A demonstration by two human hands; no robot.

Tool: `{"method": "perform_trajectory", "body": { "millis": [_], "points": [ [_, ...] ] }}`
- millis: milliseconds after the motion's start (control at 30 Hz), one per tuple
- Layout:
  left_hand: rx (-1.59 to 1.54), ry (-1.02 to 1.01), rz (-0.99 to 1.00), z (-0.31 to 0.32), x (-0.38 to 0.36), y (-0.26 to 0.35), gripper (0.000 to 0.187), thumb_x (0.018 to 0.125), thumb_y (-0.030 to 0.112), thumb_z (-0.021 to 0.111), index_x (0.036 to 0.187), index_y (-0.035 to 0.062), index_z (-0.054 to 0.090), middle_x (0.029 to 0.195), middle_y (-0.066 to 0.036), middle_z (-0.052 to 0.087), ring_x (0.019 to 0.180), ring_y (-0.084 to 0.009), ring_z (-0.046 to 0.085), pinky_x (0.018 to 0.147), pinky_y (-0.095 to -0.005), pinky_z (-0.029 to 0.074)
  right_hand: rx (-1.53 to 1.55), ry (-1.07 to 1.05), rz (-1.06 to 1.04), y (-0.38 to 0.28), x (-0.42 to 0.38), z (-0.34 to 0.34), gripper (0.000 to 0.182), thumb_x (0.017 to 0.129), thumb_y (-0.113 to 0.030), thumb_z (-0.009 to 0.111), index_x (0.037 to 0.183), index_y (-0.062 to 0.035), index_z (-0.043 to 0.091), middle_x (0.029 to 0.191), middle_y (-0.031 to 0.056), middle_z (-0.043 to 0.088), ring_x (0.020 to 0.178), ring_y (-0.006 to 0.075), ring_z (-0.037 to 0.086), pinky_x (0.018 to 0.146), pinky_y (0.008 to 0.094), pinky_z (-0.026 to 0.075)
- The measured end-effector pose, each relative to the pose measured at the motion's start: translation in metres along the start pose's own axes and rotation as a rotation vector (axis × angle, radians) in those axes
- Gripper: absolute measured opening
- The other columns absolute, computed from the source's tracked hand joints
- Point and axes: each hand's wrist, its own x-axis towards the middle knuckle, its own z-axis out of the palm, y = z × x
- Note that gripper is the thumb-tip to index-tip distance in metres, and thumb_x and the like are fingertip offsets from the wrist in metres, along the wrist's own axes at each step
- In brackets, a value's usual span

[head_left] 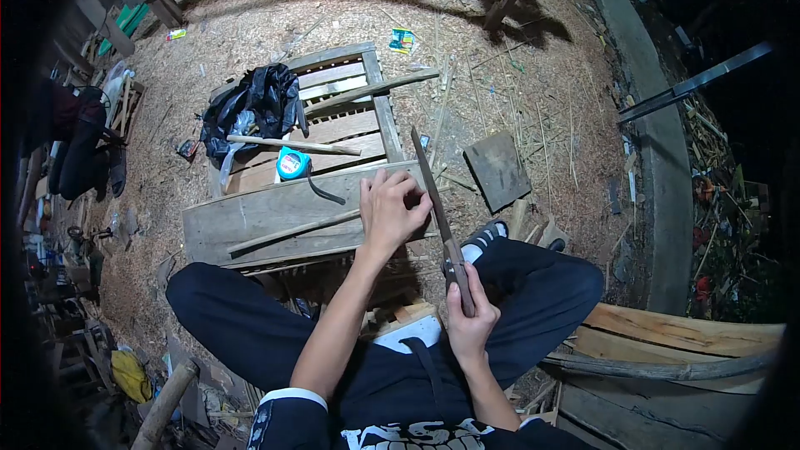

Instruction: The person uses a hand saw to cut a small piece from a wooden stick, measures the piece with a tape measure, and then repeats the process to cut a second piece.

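Right hand [471, 312] closes its grip round the long knife's handle [464, 290], keeping fingers behind the blade; left hand [387, 208] bends over the stick [292, 232] near the bench's [204, 229] near right corner, apparently steadying it; exact pinch hidden, can't tell.

Low weathered-wood slatted table [386, 121]. Crumpled black plastic bag [265, 104] at left edge, far end. Round blue-and-white tape measure [292, 164] mid-table. Pale wooden stick [300, 146] beyond it. Long brown stick [367, 92] crosses right edge. Thin tan stick [292, 232] along near edge.
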Motion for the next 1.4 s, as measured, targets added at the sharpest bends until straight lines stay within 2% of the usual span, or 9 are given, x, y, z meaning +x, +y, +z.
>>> {"method": "perform_trajectory", "body": {
  "millis": [100, 367, 467, 533, 733, 933, 1167, 1267, 1400],
  "points": [
    [-0.016, -0.017, 0.006, 0.001, -0.002, 0.001, 0.021, 0.079, 0.027, 0.081, 0.075, 0.0099, 0.071, 0.088, -0.001, 0.068, 0.095, -0.0255, 0.059, 0.083, -0.0434, 0.039, 0.037, -0.056, 0.166, -0.015, 0.015, 0.005, 0.043, 0.094, -0.003, 0.072, 0.136, 0.0027, 0.068, 0.100, 0.0233, 0.077, 0.091, 0.0191, 0.078, 0.078, 0.0343, 0.059],
    [-0.007, 0.000, 0.013, 0.000, -0.002, 0.002, 0.020, 0.079, 0.027, 0.082, 0.075, 0.0100, 0.071, 0.086, -0.001, 0.067, 0.095, -0.0261, 0.059, 0.084, -0.0439, 0.039, -0.033, -0.007, 0.039, -0.016, 0.006, 0.000, 0.042, 0.094, -0.003, 0.073, 0.135, 0.0028, 0.069, 0.099, 0.0224, 0.078, 0.085, 0.0227, 0.078, 0.075, 0.0359, 0.058],
    [-0.018, -0.013, 0.005, -0.001, -0.002, 0.001, 0.020, 0.079, 0.027, 0.082, 0.075, 0.0102, 0.072, 0.087, -0.001, 0.068, 0.095, -0.0256, 0.060, 0.084, -0.0432, 0.039, -0.039, -0.052, 0.085, -0.019, 0.009, 0.000, 0.043, 0.094, -0.003, 0.073, 0.136, 0.0022, 0.068, 0.100, 0.0223, 0.078, 0.085, 0.0228, 0.079, 0.074, 0.0354, 0.059],
    [-0.015, -0.002, 0.015, -0.002, -0.002, 0.000, 0.019, 0.080, 0.026, 0.082, 0.075, 0.0104, 0.072, 0.088, 0.000, 0.068, 0.094, -0.0252, 0.060, 0.083, -0.0427, 0.038, -0.028, -0.012, -0.012, -0.013, 0.001, -0.005, 0.044, 0.094, -0.002, 0.073, 0.137, 0.0015, 0.068, 0.100, 0.0224, 0.079, 0.084, 0.0235, 0.079, 0.074, 0.0356, 0.059],
    [-0.015, 0.006, 0.045, 0.002, -0.004, -0.002, 0.017, 0.080, 0.024, 0.082, 0.076, 0.0106, 0.073, 0.090, 0.000, 0.069, 0.093, -0.0248, 0.060, 0.083, -0.0418, 0.038, -0.028, -0.068, 0.091, -0.021, 0.016, 0.003, 0.044, 0.094, -0.001, 0.072, 0.138, 0.0015, 0.067, 0.102, 0.0235, 0.079, 0.088, 0.0220, 0.080, 0.075, 0.0343, 0.059],
    [-0.013, -0.020, 0.060, -0.002, -0.004, -0.007, 0.017, 0.082, 0.023, 0.083, 0.081, 0.0094, 0.074, 0.095, 0.000, 0.071, 0.094, -0.0253, 0.060, 0.084, -0.0425, 0.039, 0.022, -0.024, 0.050, -0.005, -0.008, -0.014, 0.045, 0.094, -0.003, 0.073, 0.138, 0.0015, 0.067, 0.099, 0.0233, 0.078, 0.078, 0.0255, 0.078, 0.070, 0.0363, 0.057],
    [-0.091, -0.064, 0.122, -0.006, -0.008, -0.006, 0.011, 0.087, 0.014, 0.079, 0.092, 0.0061, 0.074, 0.100, -0.006, 0.069, 0.095, -0.0288, 0.062, 0.083, -0.0428, 0.043, -0.019, -0.045, 0.007, -0.010, 0.005, -0.004, 0.043, 0.094, -0.003, 0.073, 0.137, 0.0012, 0.068, 0.099, 0.0233, 0.077, 0.081, 0.0292, 0.078, 0.073, 0.0381, 0.058],
    [-0.116, -0.032, 0.151, -0.005, -0.008, -0.006, 0.011, 0.088, 0.012, 0.078, 0.092, 0.0045, 0.072, 0.098, -0.007, 0.067, 0.093, -0.0304, 0.062, 0.080, -0.0435, 0.046, -0.018, -0.071, 0.120, -0.012, -0.010, -0.017, 0.043, 0.095, -0.003, 0.071, 0.138, 0.0025, 0.067, 0.106, 0.0253, 0.077, 0.090, 0.0278, 0.080, 0.076, 0.0359, 0.060],
    [-0.111, -0.039, 0.144, -0.001, -0.011, -0.009, 0.011, 0.088, 0.010, 0.078, 0.092, 0.0029, 0.071, 0.097, -0.008, 0.066, 0.092, -0.0314, 0.063, 0.078, -0.0444, 0.048, -0.051, -0.061, 0.044, -0.007, -0.015, -0.010, 0.044, 0.095, -0.002, 0.071, 0.138, 0.0039, 0.066, 0.112, 0.0257, 0.077, 0.097, 0.0246, 0.080, 0.077, 0.0339, 0.060]
  ]
}}
